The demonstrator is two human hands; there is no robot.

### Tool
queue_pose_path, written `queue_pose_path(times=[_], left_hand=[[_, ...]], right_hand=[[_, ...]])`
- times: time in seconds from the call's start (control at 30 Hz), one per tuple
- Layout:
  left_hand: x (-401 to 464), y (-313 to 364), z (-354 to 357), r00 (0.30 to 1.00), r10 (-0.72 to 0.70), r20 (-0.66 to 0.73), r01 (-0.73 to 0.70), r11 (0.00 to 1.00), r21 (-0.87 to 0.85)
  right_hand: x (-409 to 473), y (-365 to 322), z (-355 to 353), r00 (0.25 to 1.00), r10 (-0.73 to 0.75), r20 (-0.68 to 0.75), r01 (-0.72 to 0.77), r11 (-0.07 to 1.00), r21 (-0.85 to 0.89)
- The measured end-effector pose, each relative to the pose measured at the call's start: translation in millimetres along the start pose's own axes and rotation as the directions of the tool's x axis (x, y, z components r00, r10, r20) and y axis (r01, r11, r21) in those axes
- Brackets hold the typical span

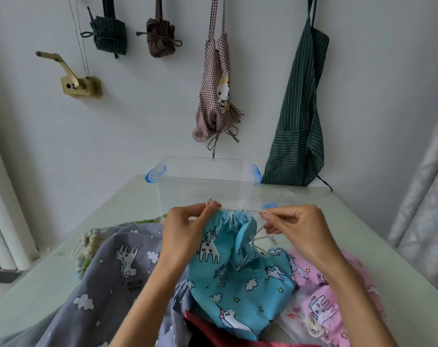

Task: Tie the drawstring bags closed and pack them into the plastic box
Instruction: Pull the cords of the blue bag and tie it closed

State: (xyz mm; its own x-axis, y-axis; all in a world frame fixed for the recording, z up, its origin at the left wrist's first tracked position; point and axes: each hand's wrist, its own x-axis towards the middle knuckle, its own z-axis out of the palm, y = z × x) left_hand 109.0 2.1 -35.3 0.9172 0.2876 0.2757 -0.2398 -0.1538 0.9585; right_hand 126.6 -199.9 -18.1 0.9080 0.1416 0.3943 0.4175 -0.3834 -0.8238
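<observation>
A blue unicorn-print drawstring bag (240,279) lies in front of me, its mouth gathered tight. My left hand (185,231) pinches the cream drawstring (238,210) at the left of the mouth. My right hand (295,226) pinches the cord on the right, so it runs taut between both hands. A loose loop of cord hangs below my right fingers. The clear plastic box (205,181) with blue clips stands just behind my hands, with nothing visible inside.
A grey unicorn bag (105,279) lies to the left, a pink one (325,296) to the right, a red cloth (213,331) at the bottom. A green-patterned bag (90,249) peeks out at left. Aprons and tied bags hang on the wall behind the pale table (378,259).
</observation>
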Motion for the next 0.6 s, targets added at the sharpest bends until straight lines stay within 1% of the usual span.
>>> queue_pose_path(times=[0.03,0.1,0.17,0.23,0.3,0.37,0.43,0.5,0.53,0.57,0.6], left_hand=[[-1,0,0,1.0,-0.012,-0.015,0.012,1.0,-0.008],[-1,0,-2,0.997,-0.018,-0.069,0.014,0.999,-0.051],[1,3,-5,0.996,-0.001,-0.094,-0.007,0.996,-0.083],[1,6,-6,0.999,-0.022,-0.045,0.017,0.995,-0.094],[3,4,-6,0.997,-0.067,0.036,0.07,0.995,-0.072],[3,1,-9,0.991,-0.08,0.108,0.077,0.997,0.03],[5,1,-14,0.993,-0.017,0.119,-0.01,0.974,0.228],[4,7,-17,0.994,0.085,0.069,-0.105,0.907,0.408],[4,11,-17,0.99,0.126,0.057,-0.138,0.893,0.429],[3,15,-16,0.987,0.148,0.061,-0.16,0.902,0.402],[2,16,-15,0.987,0.145,0.065,-0.159,0.931,0.328]], right_hand=[[0,1,2,0.999,0.027,0.044,-0.027,1.0,0.008],[-1,-4,7,0.984,0.078,0.163,-0.092,0.992,0.084],[-3,-12,13,0.973,0.117,0.201,-0.144,0.981,0.13],[-3,-14,19,0.986,0.106,0.131,-0.116,0.991,0.071],[-4,-11,26,0.996,0.083,0.031,-0.081,0.995,-0.06],[-4,-8,33,0.995,0.092,-0.045,-0.099,0.979,-0.178],[-5,-8,37,0.991,0.094,-0.091,-0.114,0.959,-0.259],[-8,-12,43,0.991,0.071,-0.112,-0.105,0.937,-0.334],[-9,-14,47,0.993,0.053,-0.11,-0.089,0.929,-0.358],[-11,-17,52,0.994,0.037,-0.103,-0.073,0.927,-0.368],[-12,-19,55,0.996,0.031,-0.089,-0.062,0.928,-0.367]])
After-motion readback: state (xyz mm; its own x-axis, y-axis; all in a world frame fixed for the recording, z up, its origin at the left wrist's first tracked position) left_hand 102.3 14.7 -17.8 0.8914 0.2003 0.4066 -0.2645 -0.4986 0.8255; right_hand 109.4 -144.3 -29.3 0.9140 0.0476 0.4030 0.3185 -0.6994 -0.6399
